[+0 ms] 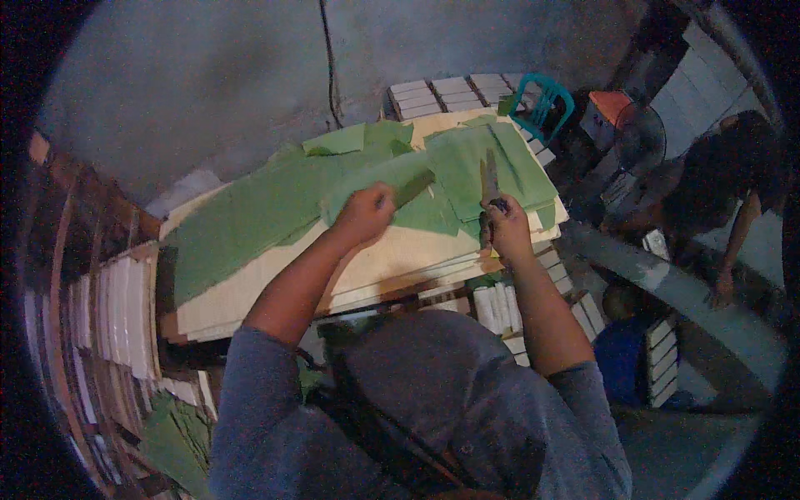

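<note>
Clasping a pair of scissors [490,175] by the handles, the right grip [510,227] is over the right end of the counter [362,275], near its front edge, the blades pointing toward the far edge. Beneath them lies a stack of green sheets [458,179], close to the right-hand edge. The left grip [364,215], fingers curled tight, is clenched on the near edge of a raised green piece [387,171] around the middle of the counter. Broad green lengths [250,221] run from the left end along the far edge, with pale board bare in front of them. Beyond the far right corner stands a teal chair [542,107]; well off the right end, another person [725,179] reaches down.
</note>
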